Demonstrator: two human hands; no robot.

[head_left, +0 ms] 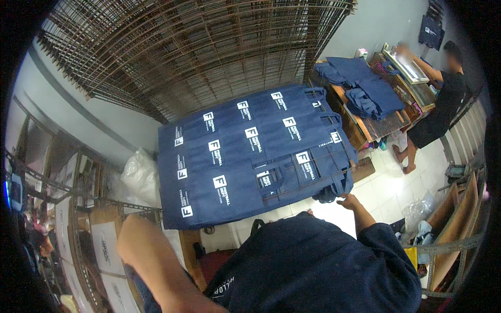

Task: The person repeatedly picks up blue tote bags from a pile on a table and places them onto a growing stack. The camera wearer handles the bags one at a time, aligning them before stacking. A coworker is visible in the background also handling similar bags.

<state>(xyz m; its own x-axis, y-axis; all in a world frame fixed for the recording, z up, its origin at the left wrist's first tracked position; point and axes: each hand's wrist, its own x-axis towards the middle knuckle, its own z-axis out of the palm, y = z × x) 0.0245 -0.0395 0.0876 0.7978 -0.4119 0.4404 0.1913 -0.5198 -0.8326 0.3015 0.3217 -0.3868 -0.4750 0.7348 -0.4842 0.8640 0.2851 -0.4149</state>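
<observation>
Navy cloth bags (pixel 235 161) with white printed marks lie flat in rows, covering a wire rack in front of me. At the near right corner, bag handles (pixel 336 182) hang over the rack's edge. My right hand (pixel 348 202) is at that corner, its fingers closed against the dark cloth and handles. What they pinch is too small to make out. My left arm (pixel 141 245) is bent, with the elbow raised at the lower left; its hand is out of view.
Stacked wire racks (pixel 198 47) lean above the bags' far side. On the right, a wooden table (pixel 373 128) bears piled navy cloth; beyond it, a person (pixel 443 99) works at a frame. A clear plastic bag (pixel 140 177) and boxes (pixel 107 250) stand left, wooden boards (pixel 456 229) right.
</observation>
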